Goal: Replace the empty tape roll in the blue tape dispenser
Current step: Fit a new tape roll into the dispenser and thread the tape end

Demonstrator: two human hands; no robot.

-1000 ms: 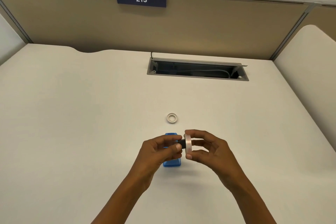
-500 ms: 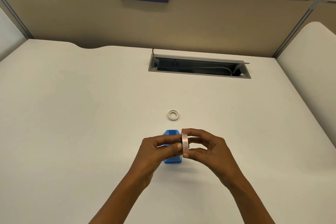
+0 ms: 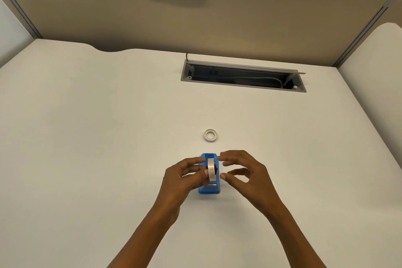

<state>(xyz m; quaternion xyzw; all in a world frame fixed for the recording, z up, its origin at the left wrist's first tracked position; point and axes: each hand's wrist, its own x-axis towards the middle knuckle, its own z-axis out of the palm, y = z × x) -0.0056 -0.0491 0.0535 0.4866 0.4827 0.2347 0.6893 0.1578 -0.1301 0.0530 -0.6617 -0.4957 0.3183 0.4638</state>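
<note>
Your left hand [image 3: 182, 177] pinching the new tape roll [image 3: 211, 169] above the blue tape dispenser [image 3: 209, 189], your right hand [image 3: 243, 173] released beside it, empty core [image 3: 210, 135] lying beyond.

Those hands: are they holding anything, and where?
The left hand pinches the new tape roll by its side, above the blue dispenser. The right hand holds nothing.

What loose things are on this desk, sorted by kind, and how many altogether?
Blue tape dispenser: 1
Full tape roll, held in the left hand over the dispenser: 1
Empty white core ring, lying flat on the desk: 1
Total: 3
</note>
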